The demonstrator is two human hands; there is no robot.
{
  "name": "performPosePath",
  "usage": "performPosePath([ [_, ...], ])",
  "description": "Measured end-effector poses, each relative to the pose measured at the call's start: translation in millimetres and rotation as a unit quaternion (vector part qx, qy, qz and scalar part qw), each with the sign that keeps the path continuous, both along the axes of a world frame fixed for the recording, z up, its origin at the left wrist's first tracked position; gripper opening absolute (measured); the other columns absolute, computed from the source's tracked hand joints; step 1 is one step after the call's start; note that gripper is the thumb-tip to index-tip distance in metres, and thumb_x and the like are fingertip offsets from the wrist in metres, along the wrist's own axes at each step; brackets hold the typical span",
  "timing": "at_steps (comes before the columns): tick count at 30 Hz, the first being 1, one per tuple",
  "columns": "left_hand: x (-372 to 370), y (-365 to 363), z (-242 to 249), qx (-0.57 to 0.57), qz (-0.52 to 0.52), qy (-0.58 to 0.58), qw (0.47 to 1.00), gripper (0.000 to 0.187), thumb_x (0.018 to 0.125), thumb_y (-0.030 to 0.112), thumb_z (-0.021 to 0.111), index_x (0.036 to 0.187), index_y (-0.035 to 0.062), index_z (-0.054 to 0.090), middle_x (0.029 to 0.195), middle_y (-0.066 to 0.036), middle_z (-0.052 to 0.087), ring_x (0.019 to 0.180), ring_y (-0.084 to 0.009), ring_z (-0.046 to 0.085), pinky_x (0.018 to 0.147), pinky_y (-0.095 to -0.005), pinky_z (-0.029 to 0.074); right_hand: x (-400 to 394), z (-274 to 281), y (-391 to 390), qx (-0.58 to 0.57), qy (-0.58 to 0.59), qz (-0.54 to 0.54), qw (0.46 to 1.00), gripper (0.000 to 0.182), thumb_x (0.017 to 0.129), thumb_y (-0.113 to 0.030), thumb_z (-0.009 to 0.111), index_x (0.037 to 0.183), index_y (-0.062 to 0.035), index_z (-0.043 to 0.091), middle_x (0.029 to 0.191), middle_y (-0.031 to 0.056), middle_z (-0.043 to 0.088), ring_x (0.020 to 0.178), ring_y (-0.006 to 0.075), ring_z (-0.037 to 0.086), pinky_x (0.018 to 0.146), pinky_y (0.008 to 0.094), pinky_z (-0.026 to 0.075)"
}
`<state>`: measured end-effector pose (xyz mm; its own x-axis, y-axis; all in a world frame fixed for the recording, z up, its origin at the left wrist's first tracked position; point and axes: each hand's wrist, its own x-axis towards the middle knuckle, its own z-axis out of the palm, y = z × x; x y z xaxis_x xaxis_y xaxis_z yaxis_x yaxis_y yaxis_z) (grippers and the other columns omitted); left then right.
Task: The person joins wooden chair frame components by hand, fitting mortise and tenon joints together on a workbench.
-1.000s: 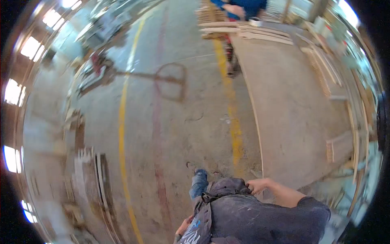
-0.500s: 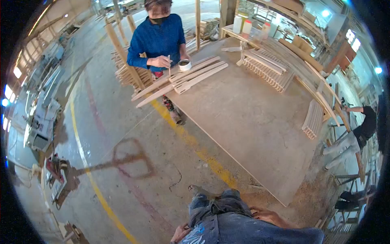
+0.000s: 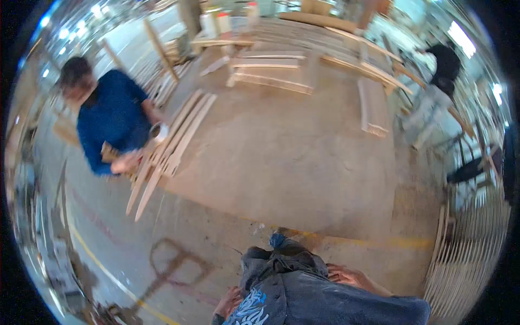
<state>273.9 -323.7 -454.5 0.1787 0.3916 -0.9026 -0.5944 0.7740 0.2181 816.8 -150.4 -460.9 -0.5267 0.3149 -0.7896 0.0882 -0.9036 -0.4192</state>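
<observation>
My left hand point(image 3: 231, 301) hangs low beside my dark apron point(image 3: 303, 298), near my hip, with fingers loosely apart and nothing visible in it. On the other side, my right hand point(image 3: 348, 275) rests by my thigh, its fingers stretched out, holding nothing. Both hands are partly hidden by the clothing. In front of me stands the large brown worktable point(image 3: 271, 162), apart from both hands. Long pale wooden slats point(image 3: 181, 135) lie along its left end.
A co-worker in a blue top point(image 3: 114, 116) leans over the slats, beside a white cup point(image 3: 158, 131). Slatted wooden pieces point(image 3: 271, 81) and a wooden bundle point(image 3: 372, 105) lie on the table. Bottles point(image 3: 223, 23) stand behind. Another person point(image 3: 441, 70) works at right, near stacked strips point(image 3: 460, 265).
My view has swung right, so the table now spreads across in front of me and the co-worker appears farther left. My hands stay low at my sides.
</observation>
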Motion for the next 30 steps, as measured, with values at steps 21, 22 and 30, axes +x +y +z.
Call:
performPosePath([
  [21,-68.7,270.0,-0.8,0.128,-0.204,0.570,0.786,0.028,0.092,0.028,0.055,0.096,0.0011,0.060,0.084,-0.021,0.064,0.079,-0.0396,0.060,0.069,-0.0442,0.045,-183.7,-99.4,-3.7,0.251,-0.540,-0.009,0.803,0.036,0.087,-0.033,0.060,0.081,0.0022,0.065,0.078,0.0250,0.064,0.076,0.0418,0.062,0.066,0.0452,0.048],
  [22,-82.6,258.9,-17.2,0.117,-0.195,0.572,0.788,0.028,0.092,0.028,0.055,0.096,0.0011,0.060,0.084,-0.021,0.064,0.079,-0.0396,0.060,0.069,-0.0442,0.045,-185.1,-94.2,-1.1,0.255,-0.535,0.003,0.805,0.036,0.087,-0.033,0.060,0.081,0.0022,0.065,0.078,0.0250,0.064,0.076,0.0418,0.062,0.066,0.0452,0.048],
  [30,-163.4,228.4,-102.5,0.147,-0.227,0.664,0.697,0.028,0.092,0.031,0.053,0.092,0.0056,0.065,0.088,-0.019,0.066,0.081,-0.0382,0.064,0.070,-0.0485,0.049,-190.6,-34.3,26.4,0.255,-0.423,-0.023,0.869,0.030,0.084,-0.031,0.066,0.096,-0.0034,0.065,0.068,0.0058,0.060,0.067,0.0191,0.061,0.059,0.0364,0.050],
])
